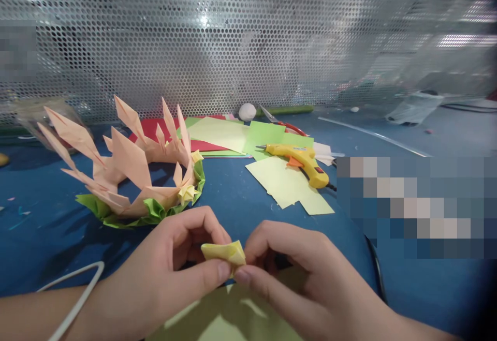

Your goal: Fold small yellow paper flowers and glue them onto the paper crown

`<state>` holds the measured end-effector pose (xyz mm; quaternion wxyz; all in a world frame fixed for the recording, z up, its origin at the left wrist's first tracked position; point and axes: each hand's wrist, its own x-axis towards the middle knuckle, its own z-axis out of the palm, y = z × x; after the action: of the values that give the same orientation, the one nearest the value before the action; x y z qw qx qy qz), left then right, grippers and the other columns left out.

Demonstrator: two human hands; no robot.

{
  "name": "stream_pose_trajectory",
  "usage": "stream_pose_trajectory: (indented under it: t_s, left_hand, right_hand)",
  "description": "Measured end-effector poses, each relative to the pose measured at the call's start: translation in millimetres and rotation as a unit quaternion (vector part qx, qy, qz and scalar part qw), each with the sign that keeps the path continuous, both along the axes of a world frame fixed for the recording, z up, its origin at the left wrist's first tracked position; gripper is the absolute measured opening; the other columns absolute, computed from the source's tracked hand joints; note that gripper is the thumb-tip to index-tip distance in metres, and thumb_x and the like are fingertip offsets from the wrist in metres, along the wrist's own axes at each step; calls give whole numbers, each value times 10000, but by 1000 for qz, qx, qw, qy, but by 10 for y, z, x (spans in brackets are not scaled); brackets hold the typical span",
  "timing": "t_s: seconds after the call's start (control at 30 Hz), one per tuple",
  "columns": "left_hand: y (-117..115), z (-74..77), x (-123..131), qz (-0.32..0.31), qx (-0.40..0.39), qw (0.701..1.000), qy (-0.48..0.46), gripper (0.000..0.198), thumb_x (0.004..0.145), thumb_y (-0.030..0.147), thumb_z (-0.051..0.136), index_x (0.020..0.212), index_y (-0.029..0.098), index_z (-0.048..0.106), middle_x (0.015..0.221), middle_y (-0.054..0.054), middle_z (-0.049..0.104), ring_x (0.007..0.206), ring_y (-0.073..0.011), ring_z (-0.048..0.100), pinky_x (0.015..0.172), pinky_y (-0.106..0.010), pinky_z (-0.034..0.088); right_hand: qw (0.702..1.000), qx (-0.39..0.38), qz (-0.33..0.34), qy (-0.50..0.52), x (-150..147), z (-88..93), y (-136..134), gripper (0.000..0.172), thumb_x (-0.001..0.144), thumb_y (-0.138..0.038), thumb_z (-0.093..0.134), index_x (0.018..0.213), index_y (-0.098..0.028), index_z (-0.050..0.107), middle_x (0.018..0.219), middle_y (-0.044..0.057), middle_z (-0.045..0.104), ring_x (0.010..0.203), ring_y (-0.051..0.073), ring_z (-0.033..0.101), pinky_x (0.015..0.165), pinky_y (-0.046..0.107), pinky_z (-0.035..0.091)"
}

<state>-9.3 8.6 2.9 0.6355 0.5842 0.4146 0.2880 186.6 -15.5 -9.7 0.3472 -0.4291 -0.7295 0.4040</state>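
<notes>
A small folded piece of yellow paper (222, 251) is pinched between both my hands near the front of the table. My left hand (182, 258) grips its left and lower side with thumb and fingers. On its right end, the thumb and fingertips of my right hand (289, 263) are closed. A larger pale yellow sheet (229, 312) lies beneath my hands. Beyond my left hand stands a peach paper crown (130, 160) with pointed folds, green paper leaves (128, 222) round its base and small yellow paper flowers (188, 193) on its right side.
A yellow glue gun (295, 154) lies on pale yellow sheets (287, 186), its cord running right. Behind are coloured papers (217, 131), red-handled scissors (291, 127) and a white ball (247, 112). A perforated metal screen (248, 35) borders the blue table (221, 186). A clear stick (373, 135) lies right.
</notes>
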Motion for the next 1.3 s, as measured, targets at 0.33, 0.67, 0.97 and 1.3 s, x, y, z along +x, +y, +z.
stream_pose_trajectory:
  t_s: [0.33, 0.67, 0.97, 1.3]
  left_hand:
    - [-30, -26, 19, 10, 63, 998, 11, 146, 754, 93, 677, 727, 237, 686, 700, 74, 660, 649, -90, 577, 588, -146, 447]
    - [1, 16, 71, 31, 58, 997, 34, 105, 757, 222, 735, 704, 212, 646, 696, 45, 656, 679, -123, 620, 626, -189, 504]
    - [-36, -25, 34, 19, 15, 1000, -9, 200, 718, 106, 770, 842, 240, 691, 771, 59, 746, 771, -123, 705, 691, -172, 530]
    - [-1, 14, 43, 44, -33, 998, -9, 176, 706, 108, 789, 714, 202, 640, 622, 84, 671, 594, -73, 575, 555, -132, 433]
  right_hand:
    - [991, 135, -2, -19, 31, 1, -13, 207, 868, -107, 599, 686, -202, 566, 651, -16, 619, 578, 96, 574, 521, 155, 452]
    - [994, 100, -44, -15, -5, 5, -11, 121, 832, -116, 601, 768, -218, 608, 711, -41, 628, 635, 93, 567, 584, 169, 472]
    - [988, 138, -66, -7, 13, -38, 16, 164, 805, -70, 590, 790, -231, 618, 729, -63, 694, 613, 65, 622, 584, 118, 508]
    - [966, 255, -30, 14, 6, -42, 0, 263, 798, 39, 607, 894, -202, 652, 858, -4, 698, 741, 78, 687, 713, 123, 554]
